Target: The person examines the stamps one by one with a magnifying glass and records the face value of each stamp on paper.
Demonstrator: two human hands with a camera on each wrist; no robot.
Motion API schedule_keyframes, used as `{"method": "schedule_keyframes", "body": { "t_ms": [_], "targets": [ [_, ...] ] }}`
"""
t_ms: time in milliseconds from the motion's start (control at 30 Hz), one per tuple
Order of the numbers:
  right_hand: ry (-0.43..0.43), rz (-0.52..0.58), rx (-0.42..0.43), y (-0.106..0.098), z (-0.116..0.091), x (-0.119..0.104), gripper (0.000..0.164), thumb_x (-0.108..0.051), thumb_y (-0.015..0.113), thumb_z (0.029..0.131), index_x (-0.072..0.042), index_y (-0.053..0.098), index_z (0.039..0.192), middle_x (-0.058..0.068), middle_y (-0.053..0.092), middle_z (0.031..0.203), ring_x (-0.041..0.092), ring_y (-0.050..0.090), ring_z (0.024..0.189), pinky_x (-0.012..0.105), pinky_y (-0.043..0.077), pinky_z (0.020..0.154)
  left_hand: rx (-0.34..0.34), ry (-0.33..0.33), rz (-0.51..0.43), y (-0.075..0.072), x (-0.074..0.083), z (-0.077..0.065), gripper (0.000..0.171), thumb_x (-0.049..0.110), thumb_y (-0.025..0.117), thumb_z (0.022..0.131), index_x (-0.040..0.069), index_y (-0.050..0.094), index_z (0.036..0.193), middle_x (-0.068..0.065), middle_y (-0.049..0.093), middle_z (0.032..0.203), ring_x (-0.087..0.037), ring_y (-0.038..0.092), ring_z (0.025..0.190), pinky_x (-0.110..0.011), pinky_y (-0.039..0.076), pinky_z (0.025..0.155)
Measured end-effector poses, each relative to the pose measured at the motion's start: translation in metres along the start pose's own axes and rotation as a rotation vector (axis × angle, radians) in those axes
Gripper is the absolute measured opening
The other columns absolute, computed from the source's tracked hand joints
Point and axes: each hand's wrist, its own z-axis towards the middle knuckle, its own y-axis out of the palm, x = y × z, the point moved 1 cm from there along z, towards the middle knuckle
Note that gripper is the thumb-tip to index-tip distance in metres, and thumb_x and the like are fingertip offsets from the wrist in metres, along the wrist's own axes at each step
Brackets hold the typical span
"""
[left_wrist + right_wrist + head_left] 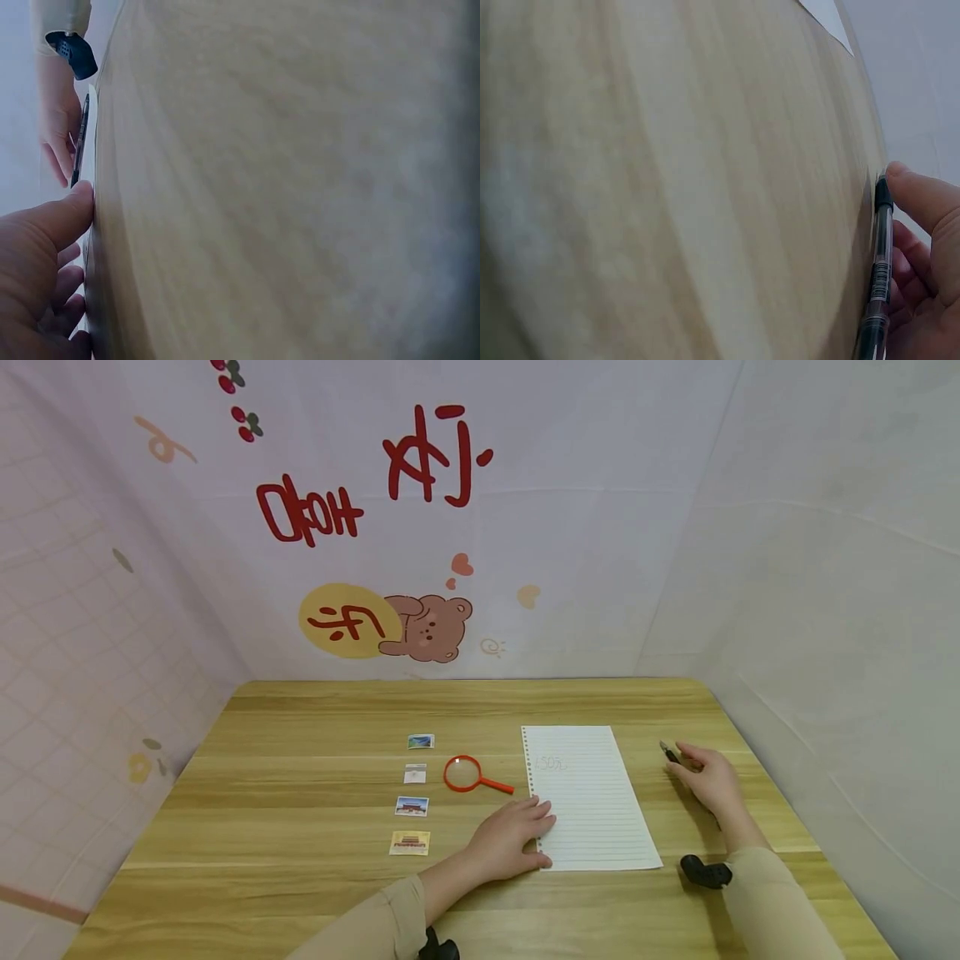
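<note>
A sheet of lined paper [592, 810] with punched holes along its left edge lies on the table, with faint handwriting near its upper left. My left hand [512, 842] rests on the paper's lower left edge, fingers spread. To the right of the sheet, my right hand [708, 781] pinches a black pen [669, 754] between thumb and fingers. In the right wrist view the thumb presses near one end of the pen [883, 255], whose clear barrel runs alongside the curled fingers. The pen [80, 142] lies low over the tabletop in the left wrist view.
A red magnifying glass [496, 785] lies left of the paper. Farther left, several small stamp-like pictures form a column, from a blue-green one [421, 742] down to a yellow one [409, 843]. A printed cloth [585, 527] hangs behind the wooden table [285, 777].
</note>
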Motion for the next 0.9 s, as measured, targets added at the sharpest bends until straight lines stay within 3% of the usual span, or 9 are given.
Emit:
{"method": "schedule_keyframes", "body": {
  "t_ms": [333, 600, 900],
  "targets": [
    [0.051, -0.021, 0.018, 0.0059, -0.0016, 0.0047, 0.052, -0.022, 0.072, 0.093, 0.005, 0.056, 0.135, 0.03, 0.058, 0.115, 0.045, 0.053, 0.105, 0.06, 0.042, 0.088, -0.002, -0.01, 0.008, 0.0006, -0.0007, -0.0009, 0.061, 0.044, 0.073, 0.087, 0.014, 0.06, 0.139, -0.001, 0.047, 0.149, -0.019, 0.037, 0.141, -0.034, 0.032, 0.113],
    [0.021, -0.067, 0.058, 0.0087, -0.0003, 0.0029, 0.042, -0.016, 0.071, 0.092, 0.006, 0.063, 0.127, 0.028, 0.064, 0.106, 0.047, 0.056, 0.102, 0.061, 0.042, 0.085, 0.0, -0.007, 0.008, 0.0003, -0.001, -0.0013, 0.061, 0.044, 0.073, 0.087, 0.014, 0.06, 0.139, -0.001, 0.047, 0.149, -0.019, 0.037, 0.141, -0.033, 0.032, 0.113],
    [0.032, -0.04, 0.086, 0.0091, -0.0027, 0.0012, 0.037, -0.012, 0.068, 0.094, 0.006, 0.064, 0.126, 0.027, 0.067, 0.102, 0.047, 0.06, 0.098, 0.059, 0.046, 0.082, -0.008, -0.012, 0.0, 0.0006, -0.0008, -0.0008, 0.061, 0.044, 0.073, 0.088, 0.014, 0.059, 0.139, 0.0, 0.046, 0.15, -0.018, 0.035, 0.142, -0.033, 0.031, 0.114]
  ]
}}
